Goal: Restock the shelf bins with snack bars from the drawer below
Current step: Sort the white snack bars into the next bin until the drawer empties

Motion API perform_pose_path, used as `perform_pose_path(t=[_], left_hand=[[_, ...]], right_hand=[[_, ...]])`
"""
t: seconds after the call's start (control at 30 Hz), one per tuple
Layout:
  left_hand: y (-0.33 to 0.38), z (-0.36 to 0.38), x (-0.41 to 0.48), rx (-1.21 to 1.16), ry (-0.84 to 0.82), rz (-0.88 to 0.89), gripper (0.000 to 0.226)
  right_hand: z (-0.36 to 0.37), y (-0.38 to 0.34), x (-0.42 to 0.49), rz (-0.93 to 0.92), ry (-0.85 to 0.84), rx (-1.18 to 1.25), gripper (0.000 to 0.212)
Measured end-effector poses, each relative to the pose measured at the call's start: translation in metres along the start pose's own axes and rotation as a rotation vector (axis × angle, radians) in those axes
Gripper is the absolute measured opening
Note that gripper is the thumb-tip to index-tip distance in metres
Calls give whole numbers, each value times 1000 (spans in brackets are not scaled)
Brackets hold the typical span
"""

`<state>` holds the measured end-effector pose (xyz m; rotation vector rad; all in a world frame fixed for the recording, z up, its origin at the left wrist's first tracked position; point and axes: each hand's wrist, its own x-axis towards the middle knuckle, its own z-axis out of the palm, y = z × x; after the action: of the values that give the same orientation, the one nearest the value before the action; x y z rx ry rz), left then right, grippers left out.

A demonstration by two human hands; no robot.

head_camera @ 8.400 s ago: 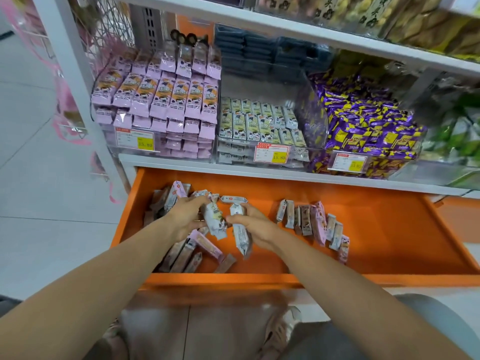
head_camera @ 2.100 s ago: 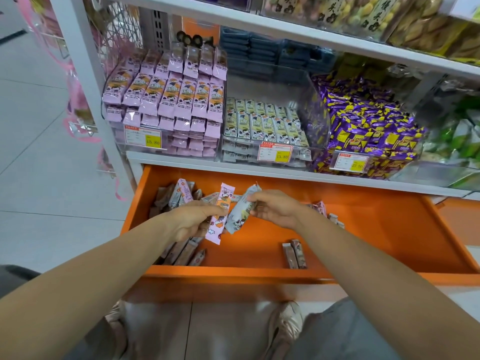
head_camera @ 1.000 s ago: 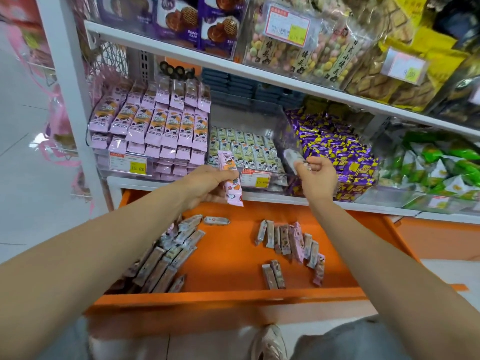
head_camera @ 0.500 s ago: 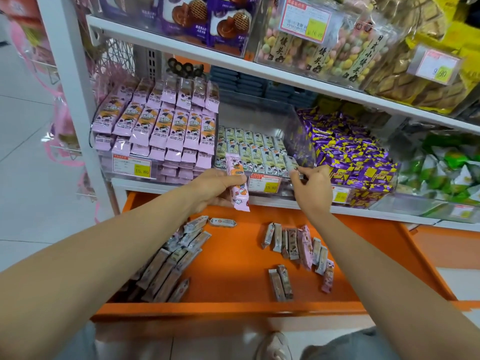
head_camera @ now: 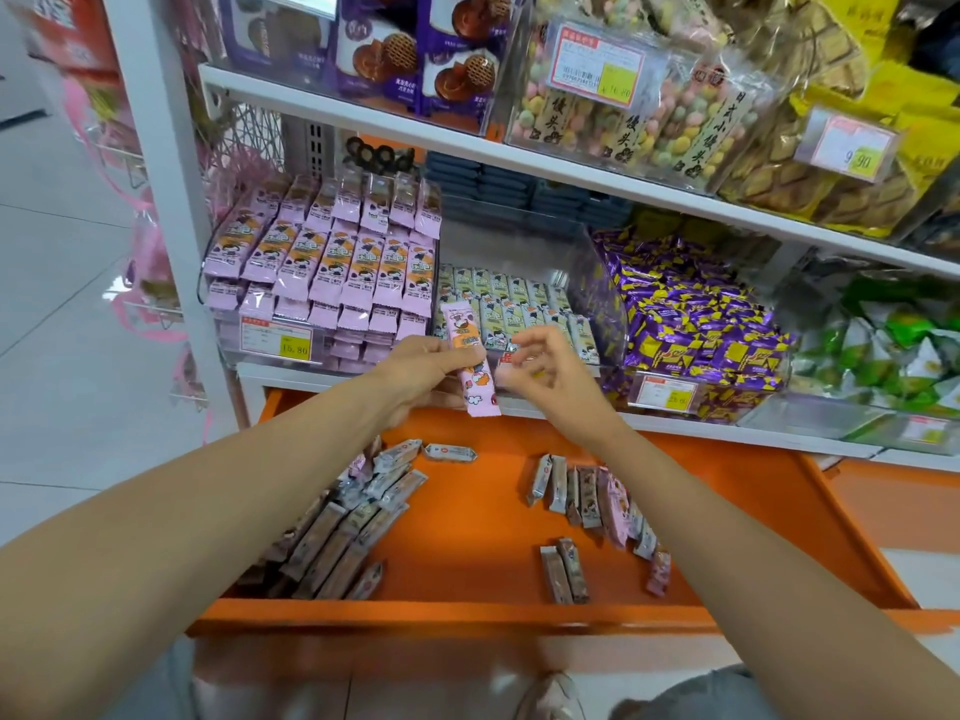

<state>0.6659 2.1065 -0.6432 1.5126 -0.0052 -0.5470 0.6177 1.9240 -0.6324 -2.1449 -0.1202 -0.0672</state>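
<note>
Now your right hand comes away empty, fingers loosely spread; what it carried likely landed in middle bin. Your left hand pinches pink bar before shelf edge; pink bin next.

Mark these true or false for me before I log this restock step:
1. The left hand grips a pink snack bar. True.
2. The orange drawer is pushed shut. False: it is pulled out, with loose bars lying in it.
3. The pink-bar bin stands left of the pale green-bar bin. True.
4. The purple packets fill the leftmost bin. False: they are in the bin to the right of the pale green bars.
5. The pale green bars are stacked higher than the pink ones. False: the pink stack rises higher.
</note>
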Motion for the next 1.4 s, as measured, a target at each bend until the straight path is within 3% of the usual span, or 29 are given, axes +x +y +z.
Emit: perform_pose_path(t=[0.07,0.13,0.3,0.37,0.57,0.7,0.77,0.93,1.07,1.23,1.4], left_hand=[[3,-2,-6,-55,-13,17,27],[4,-5,-14,-105,-31,11,36],[6,-22,-28,-89,67,18,41],[7,-31,-34,-125,91,-1,33],[-1,-42,-48,48,-202,-139,19],[-2,-40,-50,45,-273,-127,22],[-1,-42,-52,69,-293,-93,10],[7,-54,-53,-35,-83,34,5],[15,-71,-53,-117,95,91,9],[17,-85,-51,-98,120,128,14],[23,-99,-43,104,200,297,25]], right_hand=[[14,-6,-6,-17,-81,29,51],[25,-8,-9,-30,-53,62,48],[25,-5,-9,-64,-28,97,42],[16,-6,-9,-97,-43,38,42],[7,-8,-7,-70,-105,15,44],[16,-7,0,-93,-126,92,47],[22,-14,5,-86,-127,145,46],[41,-37,16,-137,73,137,31],[66,-48,14,-157,-84,169,34],[90,-63,19,-173,41,192,34],[95,-77,36,-228,153,164,25]])
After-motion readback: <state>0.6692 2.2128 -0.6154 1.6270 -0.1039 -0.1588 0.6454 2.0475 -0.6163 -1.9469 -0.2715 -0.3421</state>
